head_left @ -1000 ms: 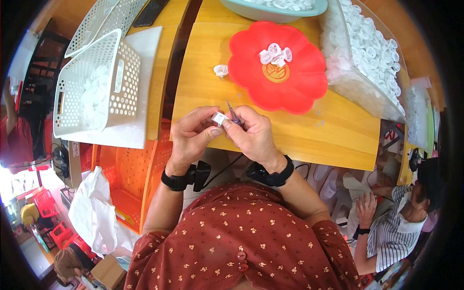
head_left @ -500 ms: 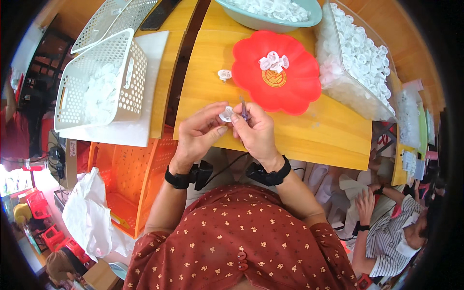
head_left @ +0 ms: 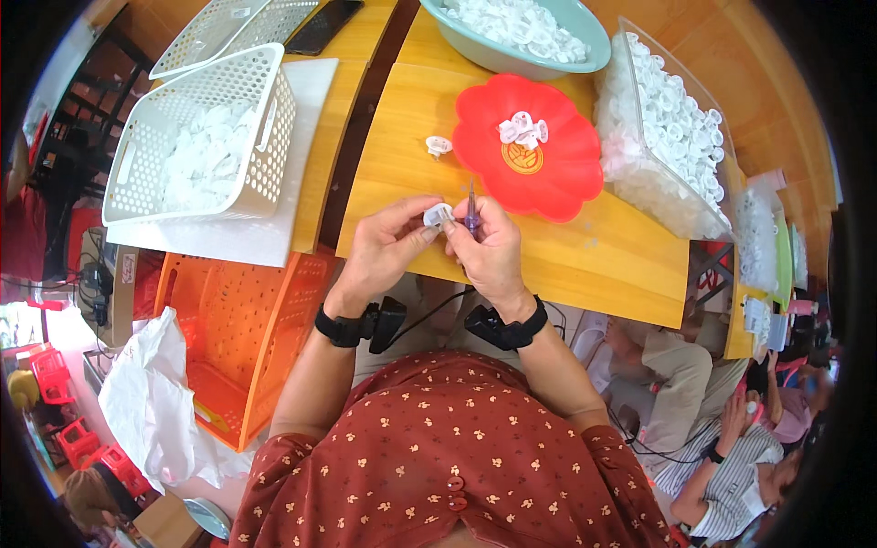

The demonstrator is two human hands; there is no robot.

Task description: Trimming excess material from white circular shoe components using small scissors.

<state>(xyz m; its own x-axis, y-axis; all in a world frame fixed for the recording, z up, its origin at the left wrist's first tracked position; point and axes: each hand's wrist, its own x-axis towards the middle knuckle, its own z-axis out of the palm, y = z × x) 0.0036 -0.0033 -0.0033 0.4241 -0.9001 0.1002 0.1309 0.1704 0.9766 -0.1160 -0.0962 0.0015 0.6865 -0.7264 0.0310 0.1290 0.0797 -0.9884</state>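
My left hand (head_left: 388, 245) pinches a small white plastic cap (head_left: 438, 216) at its fingertips. My right hand (head_left: 489, 253) meets it from the right and holds a thin purple-handled tool (head_left: 471, 210) upright against the cap. Both hands hover over the near edge of the yellow wooden table (head_left: 585, 265). Beyond them lies a red flower-shaped plate (head_left: 548, 173) carrying a few white caps (head_left: 522, 130). One loose white cap (head_left: 439, 144) rests on the table left of the plate. Black bands sit on both wrists.
A white perforated basket (head_left: 192, 151) of white pieces stands at the left on a white board. A teal bowl (head_left: 512, 36) and a clear bag (head_left: 662, 137), both full of white caps, lie at the back and right. An orange crate (head_left: 237, 338) sits below left. Other people sit lower right.
The hands stay together at the table's near edge, working the cap and tool with small finger shifts. The view has tilted slightly, showing more of the bowl and bag.
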